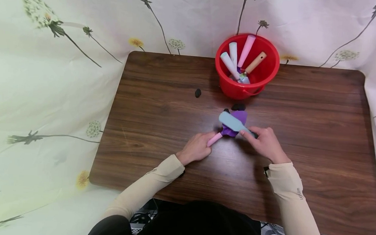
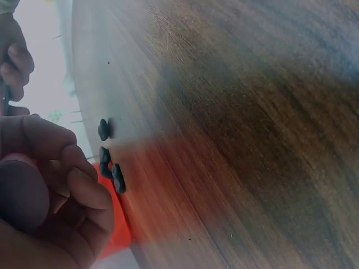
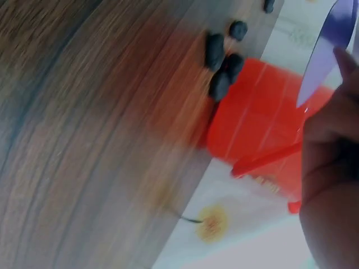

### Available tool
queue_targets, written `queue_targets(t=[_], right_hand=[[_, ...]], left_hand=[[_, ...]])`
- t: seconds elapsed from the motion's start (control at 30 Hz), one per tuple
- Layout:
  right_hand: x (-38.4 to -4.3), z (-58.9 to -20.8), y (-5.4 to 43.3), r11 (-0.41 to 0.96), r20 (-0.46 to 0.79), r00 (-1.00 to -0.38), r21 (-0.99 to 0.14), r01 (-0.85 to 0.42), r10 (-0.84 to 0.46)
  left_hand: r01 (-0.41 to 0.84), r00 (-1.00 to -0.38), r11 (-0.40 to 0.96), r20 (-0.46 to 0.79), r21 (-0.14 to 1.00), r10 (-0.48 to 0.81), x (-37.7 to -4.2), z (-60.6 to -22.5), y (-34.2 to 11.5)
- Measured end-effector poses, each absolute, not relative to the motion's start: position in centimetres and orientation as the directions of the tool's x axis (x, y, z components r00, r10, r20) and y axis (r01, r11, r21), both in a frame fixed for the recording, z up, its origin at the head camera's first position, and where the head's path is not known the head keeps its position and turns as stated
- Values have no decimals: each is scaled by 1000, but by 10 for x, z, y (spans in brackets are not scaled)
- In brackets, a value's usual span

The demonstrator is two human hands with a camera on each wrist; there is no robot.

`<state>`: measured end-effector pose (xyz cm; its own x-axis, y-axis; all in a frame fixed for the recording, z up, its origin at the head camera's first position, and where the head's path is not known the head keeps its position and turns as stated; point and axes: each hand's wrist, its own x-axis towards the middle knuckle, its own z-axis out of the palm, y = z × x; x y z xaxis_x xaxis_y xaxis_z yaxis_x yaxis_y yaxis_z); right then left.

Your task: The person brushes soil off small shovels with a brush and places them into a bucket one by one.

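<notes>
My left hand [image 1: 197,146] grips the pink handle of a purple trowel [image 1: 240,116], its blade pointing away from me over the table. In the left wrist view, the fingers [image 2: 84,190] curl round the handle's end. With my right hand [image 1: 266,143] I hold a light-blue paddle-shaped tool [image 1: 230,121] by its dark handle, thumb along it. Its flat head overlaps the trowel blade in the head view and hides part of it. Just beyond the blade lie dark stones [image 1: 238,107]; the right wrist view shows several lumps [image 3: 214,50] near the bucket.
A red bucket [image 1: 230,88] stands at the back of the wooden table [image 1: 157,95], with several pink, white and wooden handles poking up inside. One more dark stone [image 1: 197,93] lies left of the bucket. Behind the table hangs a flower-patterned cloth [image 1: 195,23].
</notes>
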<state>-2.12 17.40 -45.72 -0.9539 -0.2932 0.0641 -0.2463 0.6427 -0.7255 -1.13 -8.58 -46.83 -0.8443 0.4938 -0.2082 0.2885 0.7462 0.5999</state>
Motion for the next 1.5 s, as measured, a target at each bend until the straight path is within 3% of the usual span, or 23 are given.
queue_targets(t=[0.13,0.27,0.6,0.83,1.2,1.5], right_hand=[[-21,-454,169,620,-4,-918,-739,-265,-397],[-23,-456,173,630,-56,-915,-742,-229,-399],[-27,-468,195,652,-139,-963,-757,-47,-231],[-27,-479,207,706,-48,-994,-707,-38,-101],[-26,-480,212,727,18,-1000,-687,3,22],[-24,-472,210,702,52,-998,-712,-10,39]], left_hand=[[304,-843,748,-199,590,500,-12,-468,-85],[302,-844,752,-202,586,496,-11,-467,-85],[314,-840,761,-207,568,501,-10,-465,-88],[391,-809,750,-191,533,557,-9,-466,-90],[303,-847,677,-135,670,513,-7,-467,-88],[110,-919,532,-118,840,376,-9,-468,-88]])
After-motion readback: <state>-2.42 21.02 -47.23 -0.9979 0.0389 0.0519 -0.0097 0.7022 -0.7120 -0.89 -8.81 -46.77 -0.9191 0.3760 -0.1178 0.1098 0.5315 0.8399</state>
